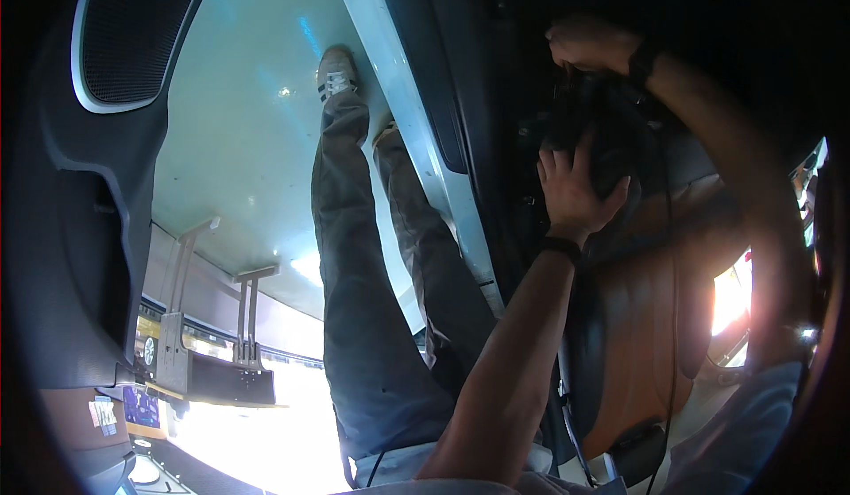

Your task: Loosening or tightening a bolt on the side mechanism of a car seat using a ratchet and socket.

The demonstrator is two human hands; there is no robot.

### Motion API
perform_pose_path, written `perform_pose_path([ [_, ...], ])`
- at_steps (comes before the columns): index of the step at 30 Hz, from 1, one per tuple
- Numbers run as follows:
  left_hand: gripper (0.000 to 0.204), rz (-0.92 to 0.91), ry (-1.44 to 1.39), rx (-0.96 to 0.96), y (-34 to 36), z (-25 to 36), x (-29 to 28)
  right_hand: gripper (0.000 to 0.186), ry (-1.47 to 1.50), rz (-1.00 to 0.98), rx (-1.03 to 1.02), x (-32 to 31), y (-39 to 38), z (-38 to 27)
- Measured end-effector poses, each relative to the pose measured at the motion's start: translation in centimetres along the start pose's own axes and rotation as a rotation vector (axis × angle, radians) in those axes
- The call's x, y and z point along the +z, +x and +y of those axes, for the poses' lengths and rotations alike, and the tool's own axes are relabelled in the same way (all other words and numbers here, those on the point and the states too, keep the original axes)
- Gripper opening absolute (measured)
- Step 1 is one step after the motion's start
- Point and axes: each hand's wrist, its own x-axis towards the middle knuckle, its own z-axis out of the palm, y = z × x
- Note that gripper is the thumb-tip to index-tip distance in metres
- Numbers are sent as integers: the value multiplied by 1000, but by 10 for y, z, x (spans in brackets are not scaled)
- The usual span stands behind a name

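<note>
My left hand (pixel 574 192) reaches up from the lower middle, a dark band at its wrist. Its fingers are spread and its palm lies against a dark, rounded part (pixel 611 145) inside the car. Farther up, my right hand (pixel 591 45) comes in from the right, with a dark watch (pixel 644 59) on the wrist. The right fingers curl down at the upper end of the same dark area. Deep shadow hides what they grip and the kind of part.
A brown leather seat (pixel 633 344) lies beside my left forearm, with a thin dark cable (pixel 670 318) across it. At left stands the open car door (pixel 97 167). The pale door sill (pixel 398 79) runs beside my legs (pixel 363 318). A metal stand (pixel 217 362) is behind on the shiny floor (pixel 239 114).
</note>
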Motion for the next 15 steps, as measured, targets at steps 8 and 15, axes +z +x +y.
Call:
perform_pose_path([
  [8, 86, 30, -52, 12, 4, 0, -4, 11, 459, -160, 316, -20, 18, 0],
  [15, 86, 33, 13, 21, 2, -5, -2, 9, 42, -19, -39, -7, 7, 0],
])
